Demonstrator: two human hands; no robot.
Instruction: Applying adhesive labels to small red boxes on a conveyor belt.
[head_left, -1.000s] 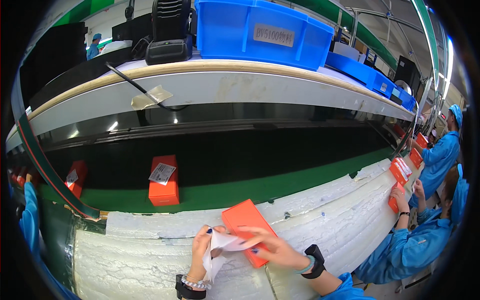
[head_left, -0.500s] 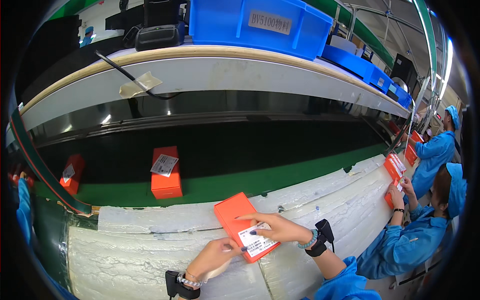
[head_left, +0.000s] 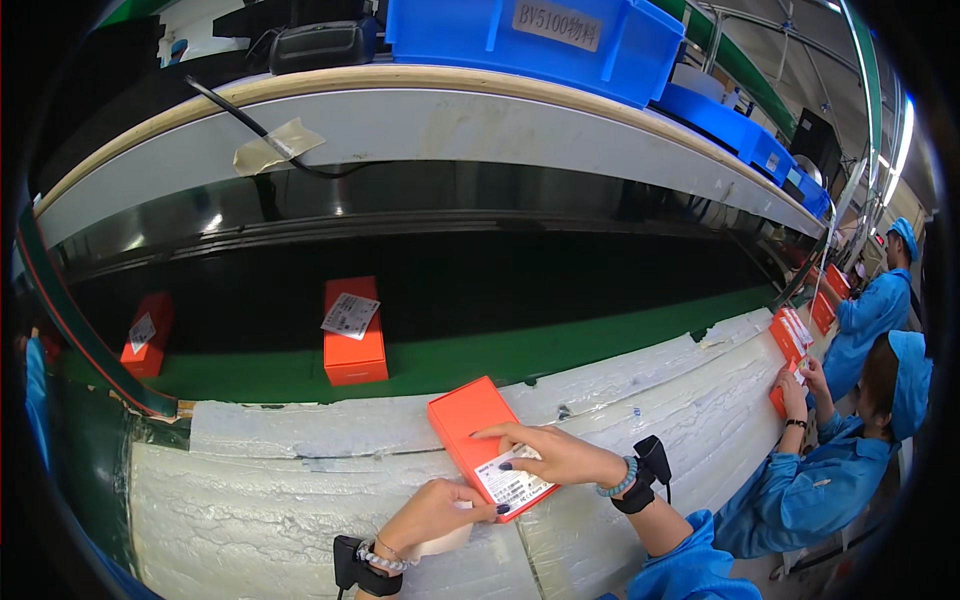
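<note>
At about 6 o'clock of the view, on the white padded table (head_left: 300, 500), lies an orange box (head_left: 470, 425) with a white label (head_left: 512, 482) on its near end. The right hand (head_left: 555, 455) rests flat on that label, fingers stretched out and pressing down, gripping nothing. The left hand (head_left: 435, 510) sits just beside the box's near corner at about 7 o'clock from it, fingers curled over a piece of white backing paper (head_left: 445, 543); its fingertips touch the edge of the label. Both wrists wear dark straps.

A second ago the box was raised off the table and tilted, with the loose white sheet held between both hands in front of it. Half a second ago the box was already down flat and the label was on it, the right hand's fingers spread across it. Now the box lies in much the same spot and the right hand has slid along the label toward the box's middle, while the left hand has come up closer to the corner.

Beyond the table, at 12 o'clock, a green conveyor belt (head_left: 560, 350) carries another orange box (head_left: 355, 340) with a paper slip on top, and a third one (head_left: 145, 335) sits far off at 9 o'clock. At 3 o'clock, co-workers in blue coats (head_left: 800, 490) handle more orange boxes. Blue bins (head_left: 540, 35) stand on the shelf above.
</note>
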